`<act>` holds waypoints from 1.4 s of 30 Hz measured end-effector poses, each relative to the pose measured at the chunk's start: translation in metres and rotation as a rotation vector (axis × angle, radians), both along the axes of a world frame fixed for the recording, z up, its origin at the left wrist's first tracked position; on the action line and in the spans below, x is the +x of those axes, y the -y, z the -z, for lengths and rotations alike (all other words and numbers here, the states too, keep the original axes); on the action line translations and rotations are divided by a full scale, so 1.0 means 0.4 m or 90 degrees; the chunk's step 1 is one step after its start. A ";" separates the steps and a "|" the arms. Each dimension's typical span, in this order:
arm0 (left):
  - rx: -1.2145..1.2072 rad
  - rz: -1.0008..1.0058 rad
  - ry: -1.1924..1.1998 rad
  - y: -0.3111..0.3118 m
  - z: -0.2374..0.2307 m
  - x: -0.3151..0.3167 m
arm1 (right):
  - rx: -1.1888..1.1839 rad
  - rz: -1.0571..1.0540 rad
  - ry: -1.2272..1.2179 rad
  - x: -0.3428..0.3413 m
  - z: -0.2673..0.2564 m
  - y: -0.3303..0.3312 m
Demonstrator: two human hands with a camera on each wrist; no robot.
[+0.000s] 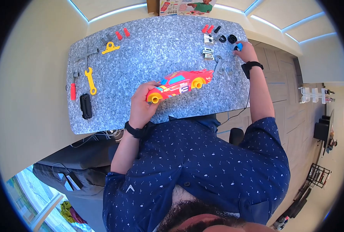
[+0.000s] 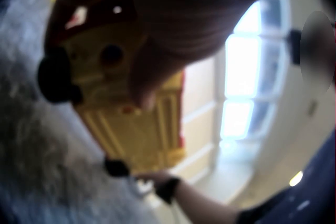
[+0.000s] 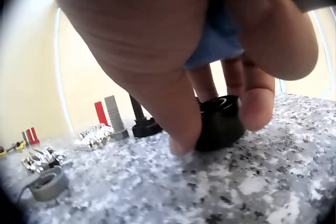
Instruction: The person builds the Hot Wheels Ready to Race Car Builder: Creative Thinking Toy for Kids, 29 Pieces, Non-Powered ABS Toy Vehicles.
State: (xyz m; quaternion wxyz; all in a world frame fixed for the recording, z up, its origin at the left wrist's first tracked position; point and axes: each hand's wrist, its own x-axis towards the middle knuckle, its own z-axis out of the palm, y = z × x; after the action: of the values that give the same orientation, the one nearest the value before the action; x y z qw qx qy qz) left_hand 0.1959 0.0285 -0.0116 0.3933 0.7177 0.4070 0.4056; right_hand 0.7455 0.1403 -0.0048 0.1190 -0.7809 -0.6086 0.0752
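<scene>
A red toy car [image 1: 179, 83] with blue windows is gripped at one end by the left hand [image 1: 141, 102], its near side showing yellow hubs. The left wrist view shows its yellow underside [image 2: 134, 132] under the thumb, with black wheels [image 2: 55, 75] along the other side. At the table's right edge, the right hand [image 1: 246, 52] has a blue piece [image 1: 238, 47] among its fingers. Fingers of this hand also pinch a black wheel [image 3: 218, 127] from both sides, low on the tabletop; the blue piece [image 3: 215, 45] sits above it, partly hidden.
On the speckled table [image 1: 141, 50] lie a yellow wrench [image 1: 90, 81], a red-handled tool [image 1: 73, 91], a black part [image 1: 86, 106] and a yellow part [image 1: 110, 48] at left. Silver packets [image 1: 208, 53], a grey wrench [image 1: 217, 65] and another black wheel [image 1: 232, 38] lie near the right hand.
</scene>
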 end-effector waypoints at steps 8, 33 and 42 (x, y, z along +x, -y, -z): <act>-0.024 -0.012 0.001 -0.001 0.011 0.018 | 0.159 -0.250 -0.552 -0.494 -0.264 0.231; 0.027 -0.020 0.021 0.008 0.018 0.004 | 0.115 -0.452 -0.455 -0.860 -0.151 0.365; 0.019 -0.011 0.011 0.004 0.019 -0.001 | 0.286 -0.262 -0.312 -0.567 -0.298 0.298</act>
State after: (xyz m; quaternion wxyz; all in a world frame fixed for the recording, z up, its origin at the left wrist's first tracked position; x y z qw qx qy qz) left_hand 0.1955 0.0267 -0.0191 0.3826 0.7164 0.4038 0.4211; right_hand 0.5186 0.0211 0.1145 0.4114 -0.5558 -0.7075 0.1462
